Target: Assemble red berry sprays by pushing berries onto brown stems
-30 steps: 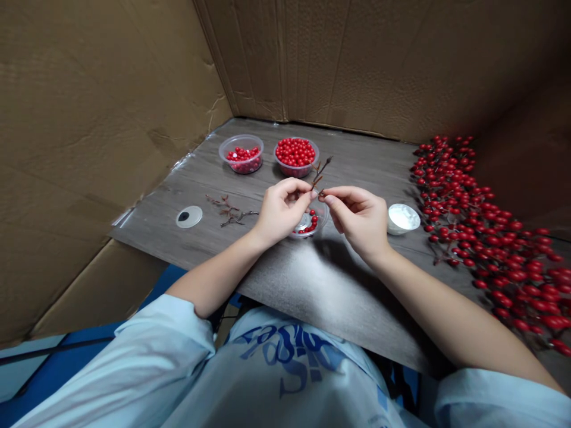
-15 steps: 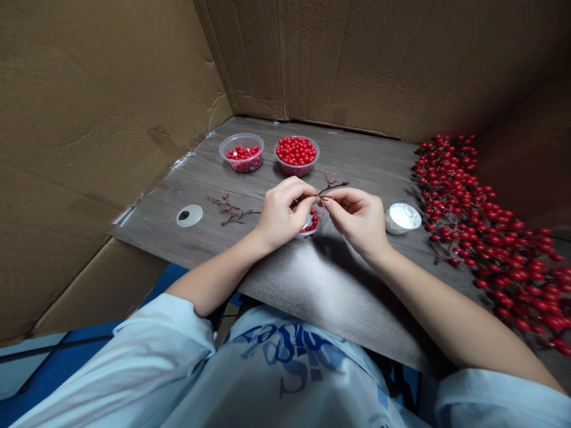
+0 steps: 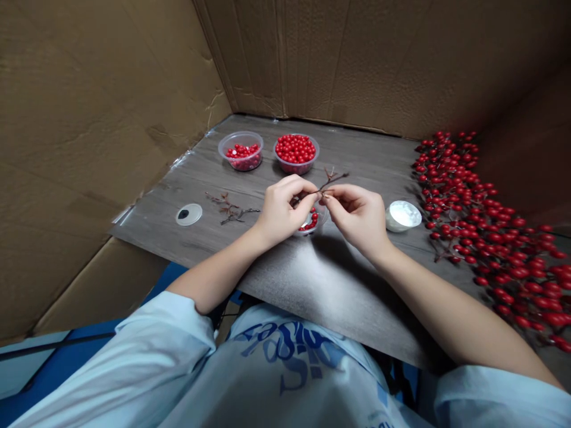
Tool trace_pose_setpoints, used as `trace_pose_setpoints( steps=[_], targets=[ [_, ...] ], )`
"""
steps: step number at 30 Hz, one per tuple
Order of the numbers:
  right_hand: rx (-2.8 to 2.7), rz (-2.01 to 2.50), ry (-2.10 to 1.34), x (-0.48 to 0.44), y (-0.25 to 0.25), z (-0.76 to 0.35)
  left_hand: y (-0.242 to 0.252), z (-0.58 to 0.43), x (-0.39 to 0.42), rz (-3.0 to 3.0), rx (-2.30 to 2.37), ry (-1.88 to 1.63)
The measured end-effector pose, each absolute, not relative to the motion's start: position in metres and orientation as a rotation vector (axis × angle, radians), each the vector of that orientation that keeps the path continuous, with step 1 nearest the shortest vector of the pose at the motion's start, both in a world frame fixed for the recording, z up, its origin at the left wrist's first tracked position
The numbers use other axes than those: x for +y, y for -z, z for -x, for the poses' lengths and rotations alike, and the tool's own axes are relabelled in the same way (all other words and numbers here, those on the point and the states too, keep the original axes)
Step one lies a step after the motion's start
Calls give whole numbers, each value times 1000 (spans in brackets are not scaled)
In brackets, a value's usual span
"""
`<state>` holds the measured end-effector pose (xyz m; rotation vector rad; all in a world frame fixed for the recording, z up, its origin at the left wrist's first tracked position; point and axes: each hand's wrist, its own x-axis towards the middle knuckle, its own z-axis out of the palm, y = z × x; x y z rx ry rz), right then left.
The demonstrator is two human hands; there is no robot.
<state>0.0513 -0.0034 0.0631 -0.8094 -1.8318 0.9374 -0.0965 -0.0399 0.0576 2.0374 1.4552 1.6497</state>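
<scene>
Pinching thin, forked brown twig (image 3: 335, 179) with left hand (image 3: 284, 209) and right hand (image 3: 360, 221), above round clear-plastic bowl (image 3: 322, 222) holding glossy red beads (image 3: 314, 220) on grey wood-grain desk (image 3: 298, 282).

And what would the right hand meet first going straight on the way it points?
Beyond the branched twig at its fingertips, the right hand would probably meet the left hand first; exact depth is unclear.

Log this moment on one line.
left hand: holds twig | right hand: at same twig | red-berry tubs: beyond hands | berry branches: at right
</scene>
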Motion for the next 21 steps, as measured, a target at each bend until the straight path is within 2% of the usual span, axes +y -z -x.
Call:
trace_pose_setpoints(
  steps=[3,6,11,17,21],
  targets=[
    [-1755,776,-1149,1,-68,-53,-58,98,-38,-1720,1263,-1599],
    [-1703,747,-1208,5,-72,-54,-65,99,-40,-1384,1088,-1486],
    [-1753,666,-1055,7,-75,-59,-78,104,-43,-1030,989,-1199],
    [-1959,642,-740,7,-80,-66,-79,108,-45,-1009,833,-996],
    [-1980,668,-769,6,-80,-66,-77,108,-45,-995,754,-925]
  ],
)
